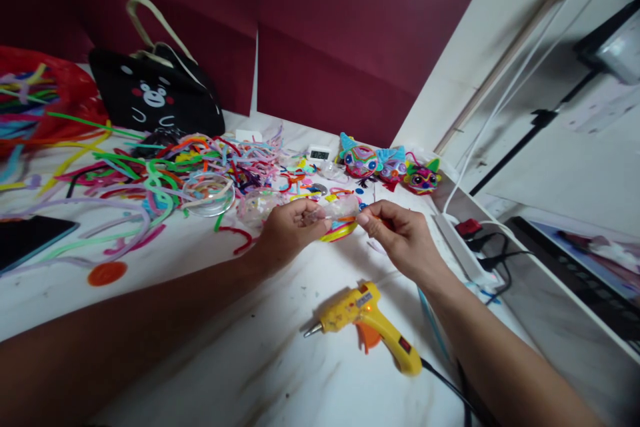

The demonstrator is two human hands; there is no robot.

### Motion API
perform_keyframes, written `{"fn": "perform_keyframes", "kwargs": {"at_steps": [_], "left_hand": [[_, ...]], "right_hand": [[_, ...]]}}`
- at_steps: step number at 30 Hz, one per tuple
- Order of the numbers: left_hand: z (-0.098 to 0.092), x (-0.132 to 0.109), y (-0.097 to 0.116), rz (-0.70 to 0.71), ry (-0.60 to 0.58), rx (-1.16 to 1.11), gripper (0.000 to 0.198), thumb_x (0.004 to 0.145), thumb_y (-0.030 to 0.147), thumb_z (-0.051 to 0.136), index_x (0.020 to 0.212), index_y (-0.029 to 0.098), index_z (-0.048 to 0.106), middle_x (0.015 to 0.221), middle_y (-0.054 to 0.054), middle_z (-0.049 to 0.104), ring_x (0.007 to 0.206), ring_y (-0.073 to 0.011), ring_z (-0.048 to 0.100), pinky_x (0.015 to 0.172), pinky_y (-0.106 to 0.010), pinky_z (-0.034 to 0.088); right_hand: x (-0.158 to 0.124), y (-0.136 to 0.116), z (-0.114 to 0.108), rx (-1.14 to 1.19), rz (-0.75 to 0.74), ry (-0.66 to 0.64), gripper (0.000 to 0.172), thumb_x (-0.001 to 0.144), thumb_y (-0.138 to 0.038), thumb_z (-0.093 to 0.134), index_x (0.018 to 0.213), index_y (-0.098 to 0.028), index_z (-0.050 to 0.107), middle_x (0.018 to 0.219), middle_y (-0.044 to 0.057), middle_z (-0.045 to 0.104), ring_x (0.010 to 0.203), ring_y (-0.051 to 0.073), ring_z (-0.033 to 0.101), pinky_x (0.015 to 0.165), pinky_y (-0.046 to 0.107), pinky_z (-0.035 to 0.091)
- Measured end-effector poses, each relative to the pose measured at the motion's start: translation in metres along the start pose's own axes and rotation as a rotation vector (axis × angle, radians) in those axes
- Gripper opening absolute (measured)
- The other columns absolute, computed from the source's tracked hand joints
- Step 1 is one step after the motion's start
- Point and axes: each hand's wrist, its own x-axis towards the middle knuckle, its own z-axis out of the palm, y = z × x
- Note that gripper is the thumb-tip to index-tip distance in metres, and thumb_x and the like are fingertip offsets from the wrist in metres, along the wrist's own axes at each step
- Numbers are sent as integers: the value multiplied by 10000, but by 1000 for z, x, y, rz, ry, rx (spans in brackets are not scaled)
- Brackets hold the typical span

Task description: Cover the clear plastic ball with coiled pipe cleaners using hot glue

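My left hand and my right hand meet over the middle of the white table. Together they pinch a small clear plastic packet stretched between the fingertips. The fingers of both hands are closed on it. Just under the packet lies a coiled yellow, red and blue pipe-cleaner piece. A yellow glue gun lies on the table in front of my right wrist, nozzle pointing left, with its black cord running off to the lower right.
A heap of coloured pipe cleaners covers the table's left. Beside it are a clear round lid, a black bear-face bag, a red bag, a dark tablet, a small timer, pipe-cleaner figures and a power strip.
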Motion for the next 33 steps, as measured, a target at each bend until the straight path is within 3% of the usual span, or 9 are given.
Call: {"fn": "perform_keyframes", "kwargs": {"at_steps": [5, 14, 21, 33], "left_hand": [[2, -2, 9, -28, 1, 1, 214, 550, 279, 787, 673, 172, 649, 609, 40, 629, 597, -127, 569, 573, -238, 426], [1, 0, 1, -34, -41, 26, 258, 563, 318, 789, 718, 167, 648, 639, 33, 619, 630, -140, 572, 603, -250, 426], [0, -1, 1, -29, -71, 88, 258, 606, 352, 771, 730, 166, 642, 649, 27, 598, 618, -140, 549, 589, -259, 402], [-4, 0, -9, 42, -76, 241, 306, 674, 432, 749, 709, 183, 576, 626, 43, 494, 620, -138, 486, 571, -255, 352]], "right_hand": [[0, 2, 0, -1, 7, -9, 398, 861, -543, 667, 786, -152, 659, 585, -49, 454, 529, 90, 329, 478, 237, 247], [2, 9, -3, -49, 9, 7, 418, 824, -565, 709, 747, -157, 656, 573, -45, 445, 530, 90, 313, 468, 242, 224], [-1, 10, -4, -149, -14, 2, 279, 861, -433, 680, 795, -162, 683, 595, -22, 508, 539, 105, 374, 481, 241, 273], [-3, 10, -2, -259, -125, 6, 208, 894, -341, 641, 805, -157, 681, 643, 5, 607, 571, 117, 475, 526, 230, 359]]}}
